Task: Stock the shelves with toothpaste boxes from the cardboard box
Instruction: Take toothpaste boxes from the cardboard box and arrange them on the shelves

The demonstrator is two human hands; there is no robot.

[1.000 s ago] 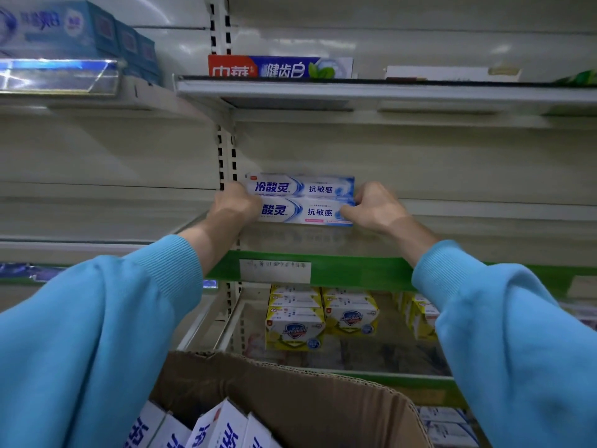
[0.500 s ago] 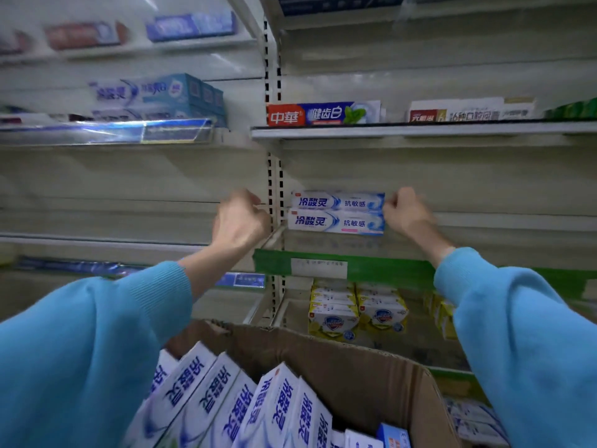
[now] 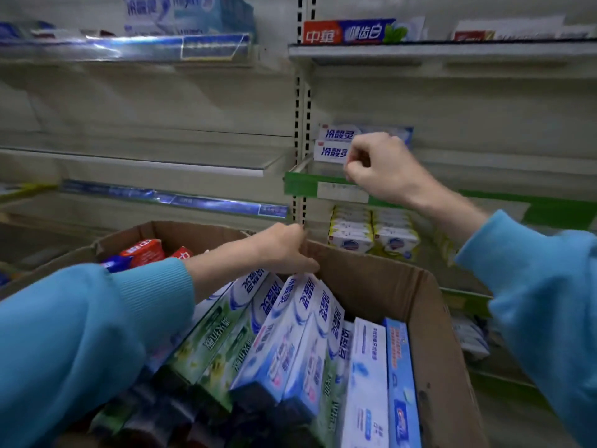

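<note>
My left hand is down in the cardboard box, fingers touching the top of a white toothpaste box; whether they pinch it I can't tell. Right hand hangs curled and empty in front of the two stacked boxes on the shelf.

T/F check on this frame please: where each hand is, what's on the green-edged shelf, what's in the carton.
1. Two white-and-blue toothpaste boxes are stacked on the green-edged shelf. True.
2. The left hand is down at the tops of the boxes in the cardboard box. True.
3. The right hand holds a toothpaste box. False: its fingers are curled and it holds nothing, in front of the stacked boxes.
4. The cardboard box is empty. False: it is packed with toothpaste boxes, white-blue ones and green ones.
5. A red-and-blue toothpaste box lies on the shelf above. True.
</note>
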